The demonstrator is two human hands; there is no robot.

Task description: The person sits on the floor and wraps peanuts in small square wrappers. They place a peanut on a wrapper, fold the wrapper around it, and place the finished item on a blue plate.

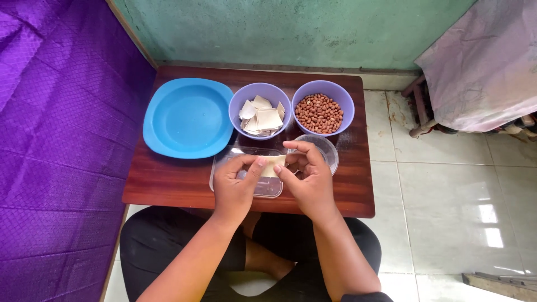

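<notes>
Seated cross-legged at a low wooden counter point(168, 184), we hold a small pale wrapper square point(272, 165) between both hands, our left hand point(235, 182) pinching its left edge and our right hand point(307, 179) its right, the fingers point(258, 163) of each clamped on the sheet from either side. The wrapper hangs just above a clear rectangular tray point(268, 187) at the counter's near edge, and its long axis runs left to right between our thumbs; whether it lies flat or is folded we cannot tell, since the fingers cover much of it. Just beyond our right hand stands a small clear round cup point(327, 146), partly hidden by it. Farther back sit a purple bowl of wrapper squares point(260, 112) and a purple bowl of peanuts point(323, 107), side by side and nearly touching, with an empty blue plate point(187, 117) to their left. A purple quilted cloth point(56, 140) borders the counter's left side.
</notes>
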